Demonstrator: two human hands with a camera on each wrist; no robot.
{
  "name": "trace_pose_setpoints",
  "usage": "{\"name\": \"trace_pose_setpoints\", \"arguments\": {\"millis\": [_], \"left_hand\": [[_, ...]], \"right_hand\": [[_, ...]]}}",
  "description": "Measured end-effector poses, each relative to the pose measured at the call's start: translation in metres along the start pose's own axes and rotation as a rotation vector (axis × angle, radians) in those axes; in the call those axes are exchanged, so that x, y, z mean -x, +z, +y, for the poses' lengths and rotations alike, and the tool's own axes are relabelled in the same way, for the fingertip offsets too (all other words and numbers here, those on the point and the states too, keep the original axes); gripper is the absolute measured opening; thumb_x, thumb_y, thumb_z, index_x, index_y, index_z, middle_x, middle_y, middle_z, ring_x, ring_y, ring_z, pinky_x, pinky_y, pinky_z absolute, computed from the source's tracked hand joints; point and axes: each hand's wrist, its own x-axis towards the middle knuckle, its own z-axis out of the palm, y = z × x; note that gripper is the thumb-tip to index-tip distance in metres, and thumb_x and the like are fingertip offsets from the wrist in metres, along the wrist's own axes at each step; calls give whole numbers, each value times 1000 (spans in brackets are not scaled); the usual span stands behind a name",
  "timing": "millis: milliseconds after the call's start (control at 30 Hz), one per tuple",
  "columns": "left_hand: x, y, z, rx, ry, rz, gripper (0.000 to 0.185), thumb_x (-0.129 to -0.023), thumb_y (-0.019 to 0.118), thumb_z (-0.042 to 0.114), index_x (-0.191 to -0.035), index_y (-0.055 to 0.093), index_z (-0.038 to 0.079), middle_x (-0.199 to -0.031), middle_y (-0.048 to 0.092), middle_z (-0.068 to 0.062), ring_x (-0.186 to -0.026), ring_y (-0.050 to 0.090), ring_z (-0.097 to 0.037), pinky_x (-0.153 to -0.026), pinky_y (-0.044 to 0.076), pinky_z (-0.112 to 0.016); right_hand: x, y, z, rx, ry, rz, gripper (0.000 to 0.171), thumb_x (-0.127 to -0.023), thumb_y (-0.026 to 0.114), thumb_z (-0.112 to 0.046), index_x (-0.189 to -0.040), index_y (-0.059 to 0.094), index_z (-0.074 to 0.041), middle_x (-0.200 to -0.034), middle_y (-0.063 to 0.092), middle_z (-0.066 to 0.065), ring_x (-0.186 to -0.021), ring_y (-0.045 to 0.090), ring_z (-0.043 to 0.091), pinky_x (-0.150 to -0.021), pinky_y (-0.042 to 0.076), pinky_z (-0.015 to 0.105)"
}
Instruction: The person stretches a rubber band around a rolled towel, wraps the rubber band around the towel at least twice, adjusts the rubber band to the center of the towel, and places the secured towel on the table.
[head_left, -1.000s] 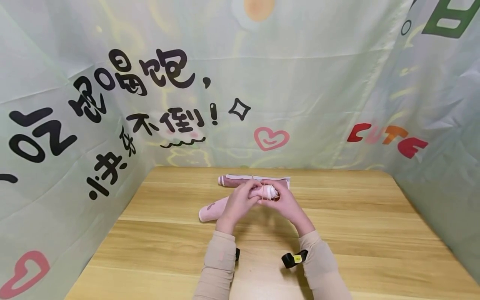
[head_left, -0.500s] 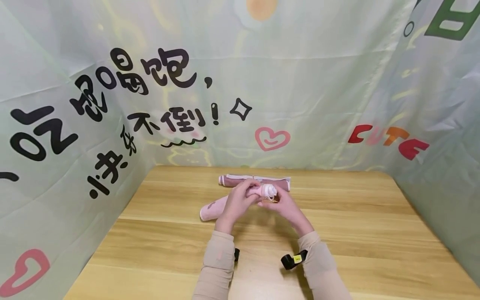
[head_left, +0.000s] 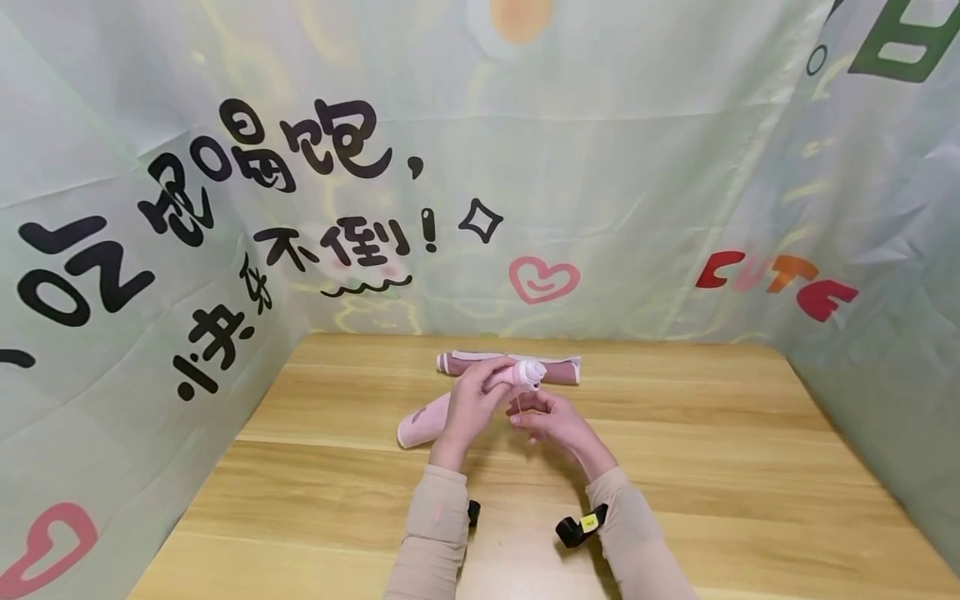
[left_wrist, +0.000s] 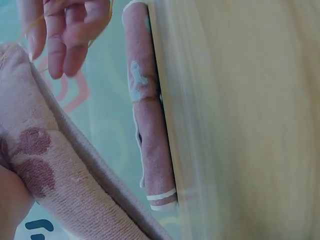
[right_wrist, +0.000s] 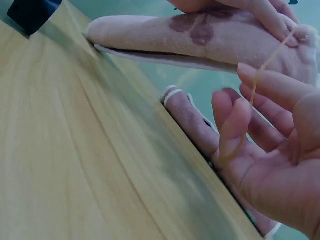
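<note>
My left hand [head_left: 468, 412] grips a light pink rolled towel [head_left: 426, 422] near its right end, with its white-edged coil facing right. Darker round patches mark the towel in both wrist views. A thin tan rubber band [right_wrist: 255, 85] runs taut from the left fingers at the towel's end down to my right hand [head_left: 558, 427]. Curled fingers of the right hand hook the band, just below and right of the roll. Behind the hands, a darker mauve rolled towel [head_left: 562, 371] lies on the table, a band around its middle [left_wrist: 145, 100].
The wooden table [head_left: 712, 467] carries both rolls. Printed fabric walls [head_left: 630, 208] stand at its back and sides. A black wrist camera [head_left: 573, 531] sits on the right sleeve, and part of another shows by the left sleeve.
My right hand has come away from the towel's end, moving down and towards me with the rubber band stretched along. The left hand keeps its hold, and the coiled end now shows fully.
</note>
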Motion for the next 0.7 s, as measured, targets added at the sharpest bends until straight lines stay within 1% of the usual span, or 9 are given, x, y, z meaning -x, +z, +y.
{"name": "trace_pose_setpoints", "arguments": {"millis": [133,233,267,333,400,467,533,600,700], "left_hand": [[1,-1,-1,7,-15,34,28,-86,69,4,-113,70,9,-115,71,-11,-109,66,-25,-97,52,-36],[0,-1,-2,19,-8,73,27,-85,68,1,-112,70,7,-113,71,-11,-108,67,-25,-96,53,-35],[0,-1,-2,19,1,87,27,-85,68,1,-112,70,6,-113,71,-12,-107,67,-26,-95,53,-35],[-1,-1,-3,13,15,119,27,-84,67,0,-110,70,6,-111,72,-11,-105,68,-25,-93,54,-34],[-1,-1,-4,4,29,154,25,-84,68,-1,-108,70,5,-108,73,-11,-102,68,-25,-91,54,-34],[-2,-1,-4,-3,41,181,24,-84,69,0,-107,71,5,-106,73,-11,-101,69,-25,-90,55,-33],[-2,-1,-5,-8,43,200,24,-83,69,0,-107,71,5,-106,73,-11,-100,69,-25,-90,54,-33],[-2,-2,-4,-4,46,210,24,-84,69,0,-107,71,5,-106,73,-12,-100,69,-26,-90,55,-34],[-2,-1,-2,25,35,230,25,-84,68,-1,-109,70,4,-106,72,-13,-101,68,-27,-90,54,-34]], "right_hand": [[4,-3,2,-129,72,-102,54,-91,64,-7,-137,40,10,-108,68,4,-77,66,12,-55,48,17],[6,-4,2,-207,114,-177,56,-93,61,-8,-140,36,8,-105,69,2,-77,67,12,-55,48,16],[7,-5,2,-229,123,-197,54,-93,60,-8,-140,37,7,-104,69,1,-77,67,12,-56,49,16],[8,-5,2,-278,120,-242,42,-96,55,-6,-136,45,2,-100,69,0,-77,67,11,-57,49,15],[9,-4,3,-357,95,-300,29,-99,49,-4,-127,53,-1,-98,69,-1,-77,66,10,-59,51,15],[9,-2,5,-458,61,-374,23,-102,43,-6,-118,59,-6,-96,70,0,-76,66,9,-62,52,15],[8,1,7,-564,9,-471,26,-105,37,-11,-113,62,-7,-96,70,0,-77,66,7,-65,53,14],[7,6,10,-664,-63,-570,33,-106,36,-22,-112,64,-8,-99,71,1,-80,67,6,-68,53,13],[3,13,14,-795,-190,-690,47,-103,34,-42,-113,67,-10,-101,71,-1,-80,63,2,-65,48,9]]}}
